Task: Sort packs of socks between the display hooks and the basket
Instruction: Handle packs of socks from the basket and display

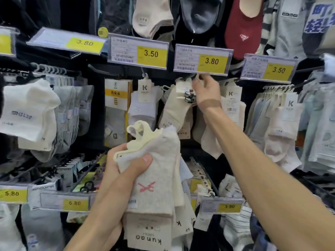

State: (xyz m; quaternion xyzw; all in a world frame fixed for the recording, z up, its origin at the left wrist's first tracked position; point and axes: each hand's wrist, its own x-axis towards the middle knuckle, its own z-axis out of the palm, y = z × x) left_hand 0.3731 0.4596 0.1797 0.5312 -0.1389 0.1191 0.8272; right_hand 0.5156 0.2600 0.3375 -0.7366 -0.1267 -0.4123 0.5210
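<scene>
Left hand (117, 165) is clamped around a bundle of cream sock packs (154, 180), thumb across the front and their pale plastic hangers (139, 131) fanned out on top, probably so one can be picked off at a time. Right hand (205, 91) is up under the 3.80 price tag (203, 58), fingers pinched on the top of a cream pack (176, 104) at its display hook (hook tip itself hidden), so hanging on or lifting off, can't tell which. No basket in view.

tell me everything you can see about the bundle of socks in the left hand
The bundle of socks is several cream, fuzzy-looking knit packs stacked together, topped by pale plastic hanger hooks. The front sock bears a small pink crossed motif; a lower card reads "kunao" upside down. The left hand clamps it near the top, hanging roughly upright before the display.
</scene>
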